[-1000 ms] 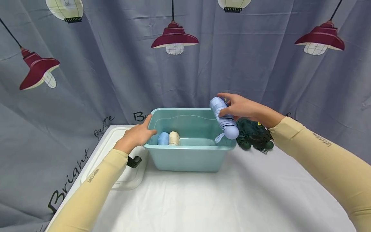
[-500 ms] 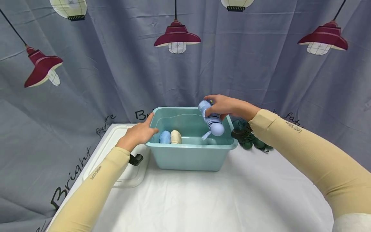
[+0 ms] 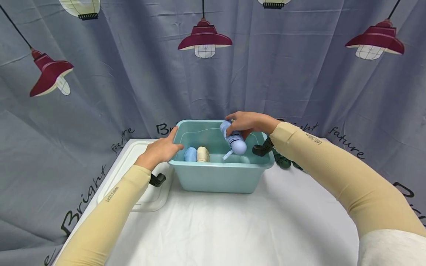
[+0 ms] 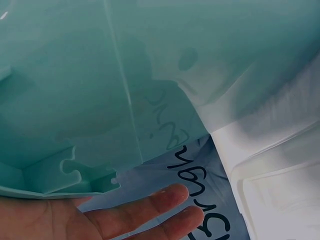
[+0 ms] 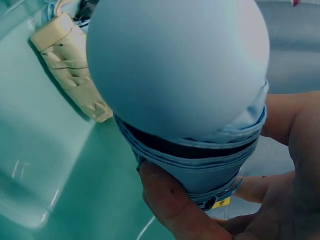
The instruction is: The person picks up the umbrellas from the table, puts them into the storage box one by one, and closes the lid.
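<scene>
Lavender umbrella (image 3: pixel 235 139) sits in the right hand (image 3: pixel 247 122), thumb on one side of the folded cloth, fingers on the other. It slants over the right half of the bin (image 3: pixel 219 179), round handle end lower and toward the person; whether it touches the bottom I cannot tell. Its strap (image 3: pixel 227 155) dangles loose. For tidy handling I would lower it level, tuck the strap in and let go only once the bottom bears it—a steady bin helps, and the left hand (image 3: pixel 159 150) seems well placed for that, fingers extended at the left rim, gripping nothing loose.

Inside, a blue roll (image 3: pixel 190 154) and a cream umbrella (image 3: pixel 203 154) lie at the left; the right half looks roomier. Outside, on the tabletop (image 3: pixel 233 229), a white lid (image 3: pixel 149 199) lies left—dark green things (image 3: pixel 282 161), partly hidden by the right arm, lie right. Main snag, I judge: the right rim, close under the wrist.
</scene>
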### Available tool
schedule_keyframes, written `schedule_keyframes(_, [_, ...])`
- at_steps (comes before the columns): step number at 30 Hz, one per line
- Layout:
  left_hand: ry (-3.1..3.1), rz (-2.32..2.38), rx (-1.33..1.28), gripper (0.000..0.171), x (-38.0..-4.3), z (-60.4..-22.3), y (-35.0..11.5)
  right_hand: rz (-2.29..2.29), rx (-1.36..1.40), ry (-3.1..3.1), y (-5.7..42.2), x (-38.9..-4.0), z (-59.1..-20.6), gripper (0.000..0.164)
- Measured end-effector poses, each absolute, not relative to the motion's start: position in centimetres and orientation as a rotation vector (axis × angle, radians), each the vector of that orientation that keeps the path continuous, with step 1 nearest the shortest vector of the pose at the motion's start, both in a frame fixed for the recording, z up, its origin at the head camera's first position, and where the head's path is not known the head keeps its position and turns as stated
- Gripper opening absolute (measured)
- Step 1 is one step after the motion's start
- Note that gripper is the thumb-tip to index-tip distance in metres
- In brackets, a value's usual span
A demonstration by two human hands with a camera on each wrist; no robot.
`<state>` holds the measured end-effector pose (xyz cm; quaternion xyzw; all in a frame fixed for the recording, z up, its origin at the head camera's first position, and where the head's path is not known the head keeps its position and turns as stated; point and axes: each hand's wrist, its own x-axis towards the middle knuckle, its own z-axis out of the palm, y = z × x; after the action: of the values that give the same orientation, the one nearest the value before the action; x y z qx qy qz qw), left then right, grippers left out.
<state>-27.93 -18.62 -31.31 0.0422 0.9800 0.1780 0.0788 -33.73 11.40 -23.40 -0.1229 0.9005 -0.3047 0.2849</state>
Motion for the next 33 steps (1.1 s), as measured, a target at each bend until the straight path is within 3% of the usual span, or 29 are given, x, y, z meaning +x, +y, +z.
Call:
schedule_keyframes(14, [2.927,0.515,0.108,0.087,-28.1,-31.1,-18.7,-0.795,-0.346,2.278,9.3,-35.6,-25.2,0.082])
schedule_keyframes(33, [2.914,0.481,0.087,0.086,-28.0,-30.9,-18.4,-0.634,-0.389,2.195,6.3,-37.3,-28.0,0.037])
